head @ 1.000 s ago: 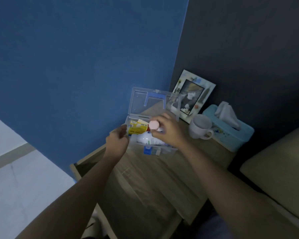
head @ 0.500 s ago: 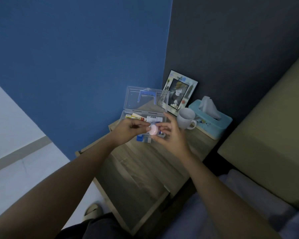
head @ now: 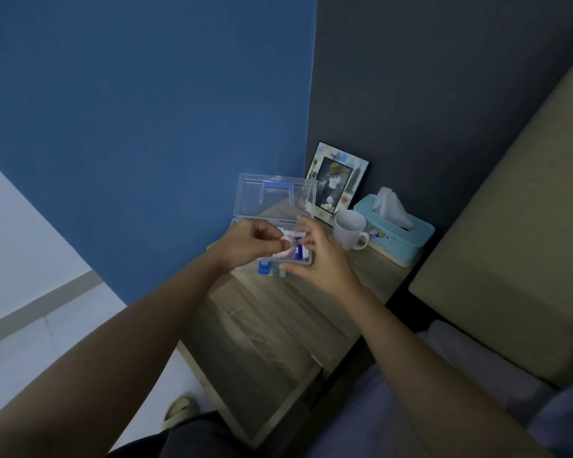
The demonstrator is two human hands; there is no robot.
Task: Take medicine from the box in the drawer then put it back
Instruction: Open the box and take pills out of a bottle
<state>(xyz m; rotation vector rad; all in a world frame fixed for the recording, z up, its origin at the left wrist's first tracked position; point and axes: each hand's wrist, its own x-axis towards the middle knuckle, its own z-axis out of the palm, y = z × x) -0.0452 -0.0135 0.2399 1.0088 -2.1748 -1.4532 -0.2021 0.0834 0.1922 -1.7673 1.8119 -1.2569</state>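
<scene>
A clear plastic medicine box (head: 245,200) with a blue handle stands on the wooden nightstand (head: 272,325) by the blue wall, its lid upright. Just in front of the box, my right hand (head: 321,262) holds a small white medicine bottle (head: 300,252) with a blue label. My left hand (head: 248,244) pinches the bottle's pink cap (head: 286,243). Other packets in the box are mostly hidden behind my hands. A blue latch (head: 264,266) shows at the box's front.
A white mug (head: 348,231), a teal tissue box (head: 397,234) and a picture frame (head: 336,183) stand at the back right of the nightstand. A beige headboard (head: 510,242) and the bed lie to the right. A slipper (head: 179,408) rests on the floor.
My right hand has lifted the bottle out of the box and towards me. My left hand left the box's edge and closed on the pink cap.
</scene>
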